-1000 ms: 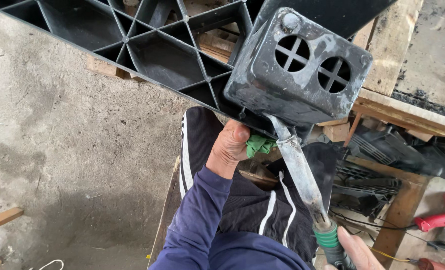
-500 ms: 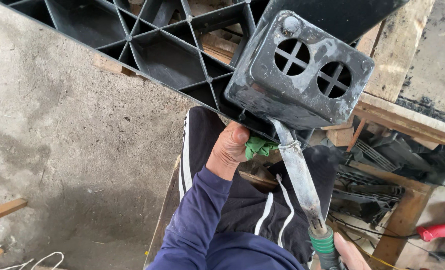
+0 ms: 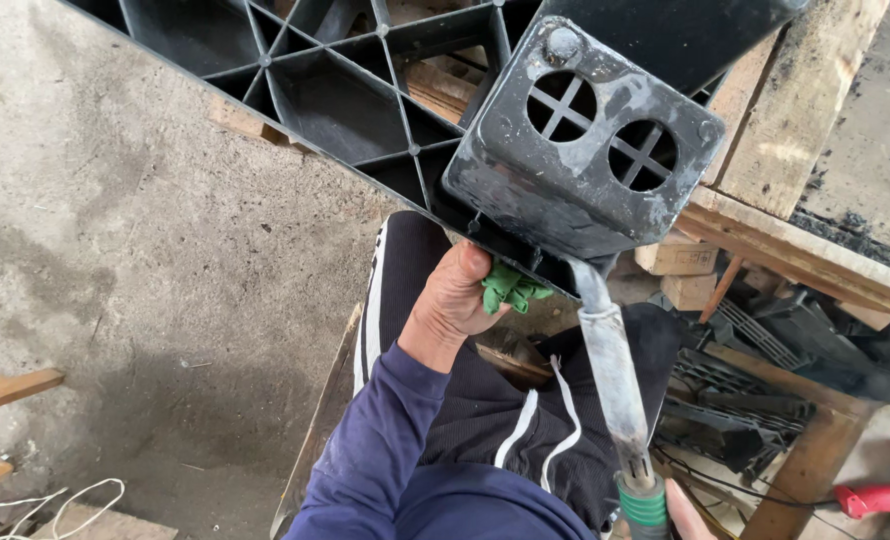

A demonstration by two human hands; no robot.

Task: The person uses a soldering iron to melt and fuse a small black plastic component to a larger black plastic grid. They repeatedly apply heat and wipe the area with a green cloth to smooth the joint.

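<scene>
A view looking down at a person's lap and two hands, working on a black plastic pallet (image 3: 365, 90). The pallet fills the top of the view, tilted, its underside of triangular ribs facing the camera. At its lower right corner sits a square block foot (image 3: 585, 140) with two round holes, each crossed by a plus-shaped web.

The left hand (image 3: 452, 305) is just below the pallet's lower edge, left of the block foot. Its fingers are curled closed around a crumpled green cloth (image 3: 510, 288), pressing it up against the pallet's edge.

A grey metal tool shaft (image 3: 610, 370) runs down from under the block foot to a green ribbed handle (image 3: 643, 505) at the bottom edge of the view. Only a sliver of the right hand (image 3: 687, 512) shows beside that handle; its grip cannot be told.

Left of the pallet lies bare concrete floor (image 3: 115, 250). Right of it are wooden planks (image 3: 795, 130) and black scrap.
</scene>
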